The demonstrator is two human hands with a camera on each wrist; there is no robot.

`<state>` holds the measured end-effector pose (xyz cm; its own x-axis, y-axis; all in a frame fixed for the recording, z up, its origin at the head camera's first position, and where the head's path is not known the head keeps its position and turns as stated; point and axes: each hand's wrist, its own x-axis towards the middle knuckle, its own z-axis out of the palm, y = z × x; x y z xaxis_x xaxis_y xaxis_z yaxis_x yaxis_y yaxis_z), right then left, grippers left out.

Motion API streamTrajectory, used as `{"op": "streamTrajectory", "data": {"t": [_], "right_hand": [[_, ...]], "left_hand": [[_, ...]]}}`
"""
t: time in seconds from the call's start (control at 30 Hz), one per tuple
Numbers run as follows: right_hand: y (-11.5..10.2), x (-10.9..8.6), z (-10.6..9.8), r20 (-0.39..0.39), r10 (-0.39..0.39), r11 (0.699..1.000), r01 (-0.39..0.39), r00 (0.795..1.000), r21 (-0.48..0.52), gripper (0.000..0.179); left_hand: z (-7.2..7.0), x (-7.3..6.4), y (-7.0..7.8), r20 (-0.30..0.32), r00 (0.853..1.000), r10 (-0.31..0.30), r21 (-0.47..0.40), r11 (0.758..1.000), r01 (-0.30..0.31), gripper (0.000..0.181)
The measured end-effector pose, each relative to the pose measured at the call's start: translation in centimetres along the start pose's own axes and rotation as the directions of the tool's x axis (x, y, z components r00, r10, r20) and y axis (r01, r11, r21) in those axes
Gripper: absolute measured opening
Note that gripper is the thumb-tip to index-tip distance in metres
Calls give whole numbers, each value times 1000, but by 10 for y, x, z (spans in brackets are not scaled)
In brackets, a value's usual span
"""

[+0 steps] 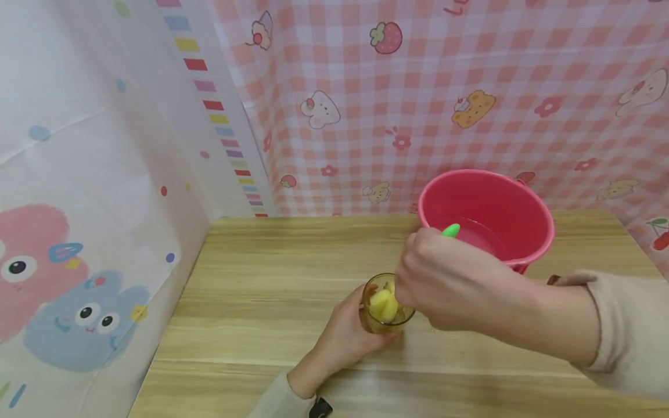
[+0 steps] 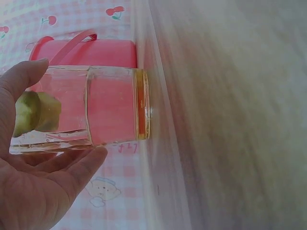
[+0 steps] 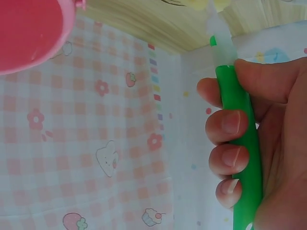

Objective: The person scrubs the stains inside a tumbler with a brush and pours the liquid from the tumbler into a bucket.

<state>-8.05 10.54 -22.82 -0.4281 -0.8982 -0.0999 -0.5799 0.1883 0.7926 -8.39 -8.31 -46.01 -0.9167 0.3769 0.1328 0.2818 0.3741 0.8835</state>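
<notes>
My left hand (image 1: pixel 342 328) grips a clear amber-tinted glass (image 2: pixel 110 103), thumb on one side and fingers on the other. Chunky yellow pieces (image 1: pixel 384 306), perhaps cut fruit, are in the glass towards its mouth. Over the rim, my right hand (image 1: pixel 449 284) holds a green-handled tool (image 3: pixel 242 124), fingers curled round the handle. The tool's narrow, pale, translucent front end points at the yellow pieces in the right wrist view; its tip blurs there, so its kind is unclear. In the head view the right hand hides all but the handle's end.
A pink bucket (image 1: pixel 486 174) stands on the wooden table (image 1: pixel 251 278) at the back right, close behind my right hand. Behind the table hangs a pink checked cloth (image 1: pixel 355 75). A white printed sheet (image 1: pixel 104 186) covers the left side.
</notes>
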Motion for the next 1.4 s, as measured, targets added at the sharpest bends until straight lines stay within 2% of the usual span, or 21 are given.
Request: {"op": "streamTrajectory", "data": {"t": [0.33,0.5,0.7,1.03,1.4], "right_hand": [[8,10,-3,4,-3,999,3,1000,-40,31],[12,12,0,-15,25,1000,-25,1000,-2,29],[14,10,4,-1,46,998,-46,999,49,29],[17,5,10,18,59,989,-60,998,132,30],[15,-2,15,17,74,989,-76,997,124,32]], "left_hand": [[0,-1,-1,-5,1000,17,3,1000,-17,87],[0,-1,0,-9,1000,-6,16,1000,7,91],[0,-1,0,-2,1000,-21,5,1000,21,92],[0,-1,-1,6,1000,9,-5,1000,-9,92],[0,0,-1,7,1000,21,20,1000,-21,90]]}}
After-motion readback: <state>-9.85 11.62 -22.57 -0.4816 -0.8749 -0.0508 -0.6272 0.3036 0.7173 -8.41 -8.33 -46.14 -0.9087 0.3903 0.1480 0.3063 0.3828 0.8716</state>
